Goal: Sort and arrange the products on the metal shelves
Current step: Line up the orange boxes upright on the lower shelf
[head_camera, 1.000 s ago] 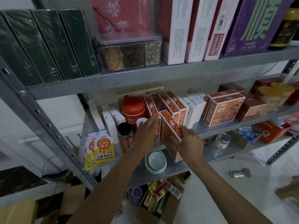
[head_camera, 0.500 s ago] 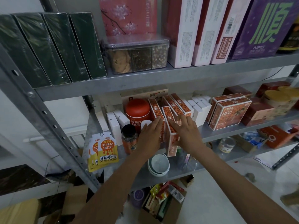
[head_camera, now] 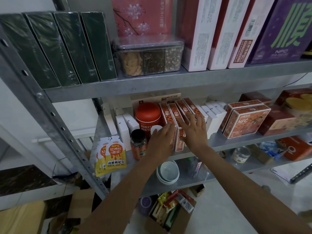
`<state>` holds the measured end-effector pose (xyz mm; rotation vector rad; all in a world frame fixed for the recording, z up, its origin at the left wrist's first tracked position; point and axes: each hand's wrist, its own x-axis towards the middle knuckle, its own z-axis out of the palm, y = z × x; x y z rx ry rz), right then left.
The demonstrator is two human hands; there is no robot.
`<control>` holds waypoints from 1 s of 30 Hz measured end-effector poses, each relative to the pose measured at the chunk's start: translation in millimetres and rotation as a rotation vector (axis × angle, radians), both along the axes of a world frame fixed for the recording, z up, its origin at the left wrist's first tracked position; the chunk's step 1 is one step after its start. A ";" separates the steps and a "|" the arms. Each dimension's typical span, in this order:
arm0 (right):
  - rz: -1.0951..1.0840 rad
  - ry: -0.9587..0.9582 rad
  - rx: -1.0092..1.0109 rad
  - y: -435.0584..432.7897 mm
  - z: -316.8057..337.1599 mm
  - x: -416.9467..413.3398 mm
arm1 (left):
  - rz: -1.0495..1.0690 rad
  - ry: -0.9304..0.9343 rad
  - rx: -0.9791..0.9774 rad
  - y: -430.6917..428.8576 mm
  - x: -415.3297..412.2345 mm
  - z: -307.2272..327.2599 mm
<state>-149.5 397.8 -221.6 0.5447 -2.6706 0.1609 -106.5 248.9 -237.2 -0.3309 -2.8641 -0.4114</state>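
1. Four narrow orange-patterned cardboard boxes stand in a row on the grey metal middle shelf, just right of a red cylindrical tin.
2. The left hand lies flat against the leftmost box's near face, gripping nothing.
3. The right hand, fingers spread, rests on the neighbouring boxes.

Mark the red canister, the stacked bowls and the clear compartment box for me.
red canister (head_camera: 148, 113): head view, on its domed lid.
stacked bowls (head_camera: 169, 171): head view, inside the top bowl.
clear compartment box (head_camera: 152, 62): head view, front of its middle compartment.
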 end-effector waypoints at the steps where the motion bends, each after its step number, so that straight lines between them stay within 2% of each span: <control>1: 0.004 -0.014 0.010 -0.2 1.0 -2.3 | -0.001 0.001 -0.002 0.2 0.1 0.3; 3: 0.018 -0.025 0.030 -0.3 3.2 -5.0 | 0.000 -0.003 -0.005 0.4 0.4 0.7; 8: -0.016 -0.034 -0.078 18.5 -0.2 -8.4 | -0.008 -0.010 -0.028 0.6 1.9 1.9; 14: -0.062 0.000 -0.141 30.3 -14.9 0.0 | 0.019 -0.013 -0.144 5.5 1.5 1.3; 18: -0.125 0.035 -0.363 24.9 -28.0 13.3 | 0.053 -0.009 -0.138 7.9 1.9 1.4; 24: -0.141 -0.117 -0.815 24.0 -48.4 33.2 | 0.060 -0.012 -0.134 9.7 3.3 2.4; 30: -0.129 -0.047 -0.896 28.5 -50.0 41.5 | 0.062 -0.027 -0.118 9.6 3.6 3.6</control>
